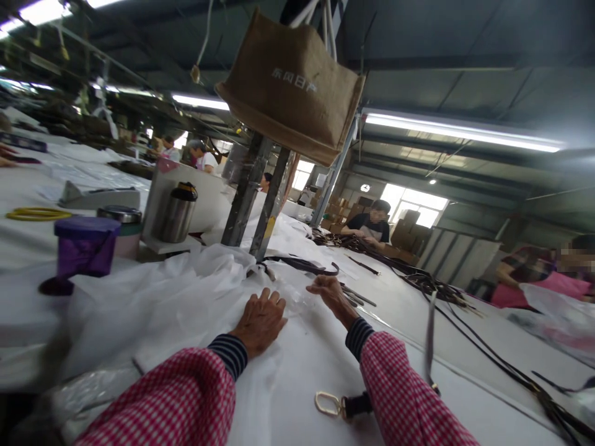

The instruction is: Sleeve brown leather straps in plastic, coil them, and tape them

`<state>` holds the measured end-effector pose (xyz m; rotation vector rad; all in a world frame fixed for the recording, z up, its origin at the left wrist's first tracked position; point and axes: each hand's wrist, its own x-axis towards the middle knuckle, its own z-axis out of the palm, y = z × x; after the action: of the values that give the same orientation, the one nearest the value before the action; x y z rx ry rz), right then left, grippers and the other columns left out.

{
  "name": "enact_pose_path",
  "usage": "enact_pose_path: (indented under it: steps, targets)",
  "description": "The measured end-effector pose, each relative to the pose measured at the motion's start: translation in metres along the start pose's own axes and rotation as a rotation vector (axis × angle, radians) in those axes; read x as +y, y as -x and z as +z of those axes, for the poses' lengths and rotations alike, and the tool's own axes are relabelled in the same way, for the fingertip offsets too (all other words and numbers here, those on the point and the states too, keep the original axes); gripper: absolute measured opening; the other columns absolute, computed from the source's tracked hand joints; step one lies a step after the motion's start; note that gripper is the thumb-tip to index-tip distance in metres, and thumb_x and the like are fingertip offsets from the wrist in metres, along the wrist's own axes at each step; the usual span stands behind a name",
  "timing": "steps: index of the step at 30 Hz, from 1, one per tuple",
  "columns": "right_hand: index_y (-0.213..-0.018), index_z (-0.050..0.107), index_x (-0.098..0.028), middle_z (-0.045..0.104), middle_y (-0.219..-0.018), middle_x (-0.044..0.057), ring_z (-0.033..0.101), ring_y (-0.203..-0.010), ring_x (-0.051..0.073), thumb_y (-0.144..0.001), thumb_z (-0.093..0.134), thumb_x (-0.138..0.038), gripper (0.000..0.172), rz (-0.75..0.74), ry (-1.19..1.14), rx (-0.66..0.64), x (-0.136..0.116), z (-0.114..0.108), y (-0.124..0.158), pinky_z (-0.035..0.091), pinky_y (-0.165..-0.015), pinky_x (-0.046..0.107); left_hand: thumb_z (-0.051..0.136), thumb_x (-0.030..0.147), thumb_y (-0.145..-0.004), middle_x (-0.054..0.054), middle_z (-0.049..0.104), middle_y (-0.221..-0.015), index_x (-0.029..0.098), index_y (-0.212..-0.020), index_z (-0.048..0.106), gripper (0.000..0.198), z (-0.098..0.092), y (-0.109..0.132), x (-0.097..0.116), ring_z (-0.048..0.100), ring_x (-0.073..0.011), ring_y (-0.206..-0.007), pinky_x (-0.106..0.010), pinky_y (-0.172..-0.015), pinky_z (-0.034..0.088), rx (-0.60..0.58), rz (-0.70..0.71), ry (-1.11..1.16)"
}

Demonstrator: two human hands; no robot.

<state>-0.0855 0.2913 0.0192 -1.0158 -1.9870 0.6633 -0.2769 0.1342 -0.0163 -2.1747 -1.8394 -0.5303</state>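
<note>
My left hand (261, 321) rests palm down on the white sheeting, its fingers a little bent and holding nothing that shows. Just right of it, my right hand (332, 297) is closed in a pinch at an edge of thin clear plastic film (297, 298), which lies wrinkled between the two hands. Below my right forearm sits a gold-coloured metal clasp (328, 404) on a short dark strap, partly hidden by the sleeve. Dark leather straps (302, 265) and some slim tools (357, 296) lie just beyond my right hand.
Crumpled white sheeting (186, 291) spreads left, near a purple lidded cup (88, 248) and a steel flask (176, 214). Metal posts (246, 192) rise ahead under a hanging brown bag (297, 87). A long pile of straps (400, 266) runs right. Other people work across the tables.
</note>
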Motion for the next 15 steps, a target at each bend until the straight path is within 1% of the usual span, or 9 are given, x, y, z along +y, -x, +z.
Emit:
enact_pose_path:
  steps: [2,5,7,9,12,14,15]
  targets:
    - [-0.058,0.057,-0.020,0.050,-0.055,-0.005,0.043,-0.055,0.013,-0.073,0.070,-0.043,0.031,-0.024,0.057,0.001,-0.003,0.001,-0.002,0.030,-0.058,0.027,0.054,0.026,-0.098,-0.013,0.060,-0.133,0.018,-0.120,0.063,0.025,0.002,0.000,0.000,0.046,-0.0342,-0.131,-0.051,-0.107,0.039,0.006,-0.002,-0.002]
    - [-0.055,0.054,-0.020,0.048,-0.055,-0.004,0.044,-0.058,0.015,-0.076,0.069,-0.039,0.032,-0.062,0.134,0.025,-0.011,0.004,-0.006,0.028,-0.060,0.028,0.052,0.026,-0.099,-0.013,0.058,-0.137,0.018,-0.126,0.061,0.029,0.005,0.000,-0.001,0.043,-0.0340,-0.135,-0.051,-0.110,0.036,0.015,0.001,-0.003]
    - [-0.055,0.053,-0.020,0.050,-0.058,-0.003,0.046,-0.061,0.016,-0.080,0.068,-0.036,0.034,-0.086,0.168,0.054,-0.018,0.007,-0.009,0.028,-0.062,0.029,0.053,0.027,-0.098,-0.013,0.059,-0.135,0.019,-0.123,0.062,0.028,0.007,-0.001,-0.002,0.044,-0.0343,-0.133,-0.051,-0.108,0.037,0.015,0.001,-0.002]
    - [-0.057,0.056,-0.021,0.057,-0.067,0.000,0.051,-0.068,0.017,-0.083,0.068,-0.034,0.032,-0.101,0.181,0.085,-0.025,0.011,-0.011,0.031,-0.066,0.030,0.054,0.028,-0.097,-0.013,0.061,-0.130,0.020,-0.119,0.063,0.025,0.010,-0.003,-0.004,0.046,-0.0344,-0.130,-0.052,-0.105,0.039,0.013,0.003,0.001]
    - [-0.065,0.064,-0.022,0.066,-0.085,0.004,0.058,-0.087,0.021,-0.085,0.071,-0.030,0.022,-0.096,0.166,0.149,-0.029,0.011,-0.016,0.037,-0.075,0.030,0.054,0.028,-0.097,-0.013,0.061,-0.130,0.019,-0.119,0.063,0.025,0.016,-0.004,-0.007,0.047,-0.0344,-0.128,-0.052,-0.105,0.039,0.015,0.015,0.008]
    - [-0.073,0.069,-0.021,0.069,-0.093,0.005,0.059,-0.098,0.022,-0.087,0.072,-0.029,0.016,-0.061,0.130,0.220,-0.026,0.002,-0.020,0.043,-0.083,0.032,0.053,0.027,-0.098,-0.013,0.059,-0.133,0.019,-0.121,0.063,0.026,0.019,-0.003,-0.009,0.046,-0.0343,-0.128,-0.052,-0.106,0.038,0.019,0.024,0.010]
    - [-0.080,0.070,-0.020,0.069,-0.096,0.005,0.060,-0.100,0.022,-0.090,0.071,-0.030,0.014,-0.033,0.103,0.264,-0.023,-0.005,-0.023,0.046,-0.087,0.034,0.052,0.027,-0.098,-0.013,0.059,-0.134,0.019,-0.122,0.062,0.027,0.021,-0.003,-0.010,0.046,-0.0343,-0.129,-0.052,-0.107,0.037,0.022,0.028,0.011]
